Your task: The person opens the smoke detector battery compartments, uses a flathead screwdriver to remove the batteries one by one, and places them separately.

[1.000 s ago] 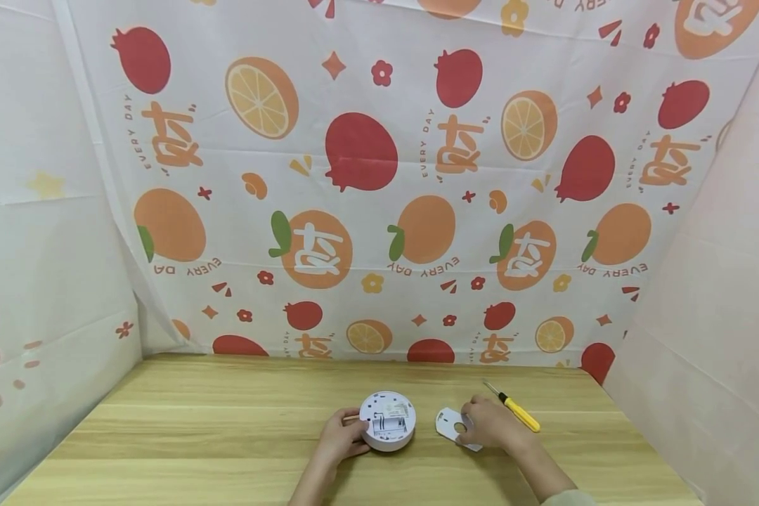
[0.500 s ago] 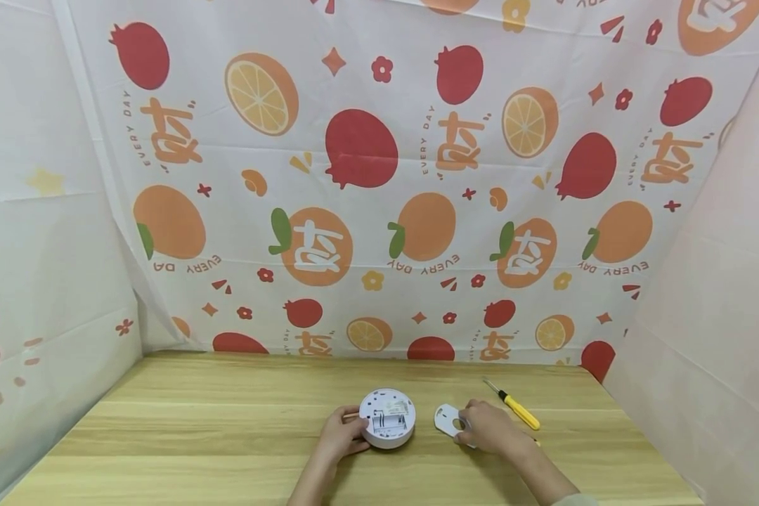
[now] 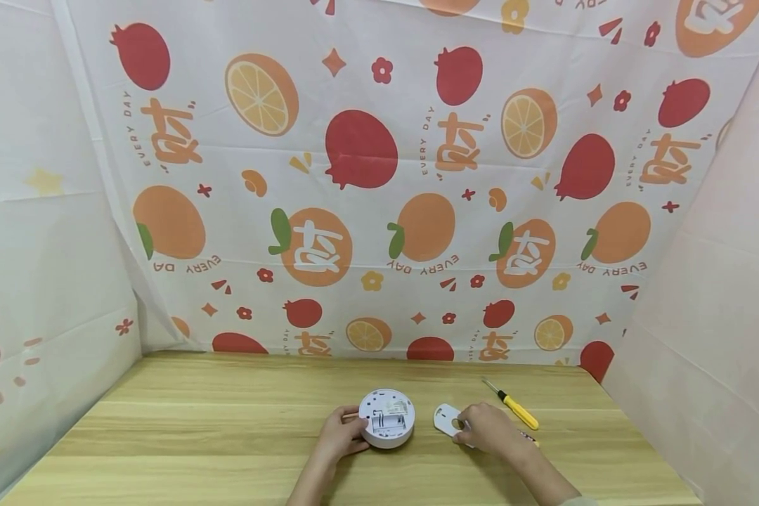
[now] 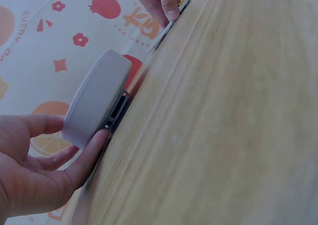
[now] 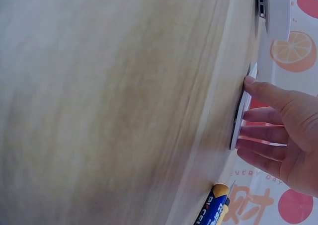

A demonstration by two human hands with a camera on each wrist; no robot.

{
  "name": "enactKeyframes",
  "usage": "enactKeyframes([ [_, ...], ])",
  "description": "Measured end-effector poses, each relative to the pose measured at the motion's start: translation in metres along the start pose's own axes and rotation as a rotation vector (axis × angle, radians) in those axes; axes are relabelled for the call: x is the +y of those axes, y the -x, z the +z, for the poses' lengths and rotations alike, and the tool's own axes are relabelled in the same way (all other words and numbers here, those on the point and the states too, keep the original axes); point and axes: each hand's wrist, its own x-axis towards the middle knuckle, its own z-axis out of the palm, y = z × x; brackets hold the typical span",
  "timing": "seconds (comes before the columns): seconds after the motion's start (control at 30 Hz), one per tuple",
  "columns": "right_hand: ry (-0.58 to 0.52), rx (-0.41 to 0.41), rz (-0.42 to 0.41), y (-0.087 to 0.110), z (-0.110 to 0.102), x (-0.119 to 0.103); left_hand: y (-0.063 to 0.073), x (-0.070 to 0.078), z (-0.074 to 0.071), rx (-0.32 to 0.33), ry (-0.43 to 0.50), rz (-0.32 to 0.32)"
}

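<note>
A round white device (image 3: pixel 388 407), resembling a smoke detector, has its open battery compartment facing up in the head view. My left hand (image 3: pixel 338 436) grips its left side, the thumb along the near rim and fingers round the far side in the left wrist view. To its right lies a flat white mounting plate (image 3: pixel 445 419) with a round hole. My right hand (image 3: pixel 490 427) covers the plate's right part. The right wrist view shows the plate (image 5: pixel 242 111) between the thumb on its near edge and the fingers opposite. The two parts are apart.
Beyond the right hand lies a screwdriver (image 3: pixel 520 410) with a yellow handle. A blue battery (image 5: pixel 211 205) with a yellow end rests near the right wrist, mostly hidden in the head view. A fruit-print cloth (image 3: pixel 367 232) hangs behind the wooden table (image 3: pixel 228 429).
The right hand and plate have shifted slightly to the left and turned a little. Part of the battery has come into view beside the right wrist. The left hand stays on the device.
</note>
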Motion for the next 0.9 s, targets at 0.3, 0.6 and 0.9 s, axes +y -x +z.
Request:
enactKeyframes([
  [0.3, -0.02, -0.019, 0.029, 0.0004, -0.0018, -0.0013, 0.0005, -0.0001, 0.0002, 0.003, -0.006, 0.003],
  [0.6, -0.021, -0.071, 0.066, 0.0044, -0.0063, -0.0057, -0.0003, 0.0016, -0.0012, 0.055, 0.007, 0.026],
  [0.9, -0.016, -0.046, 0.082, 0.0056, -0.0064, -0.0085, -0.0012, 0.0041, -0.0021, 0.068, 0.023, 0.04],
])
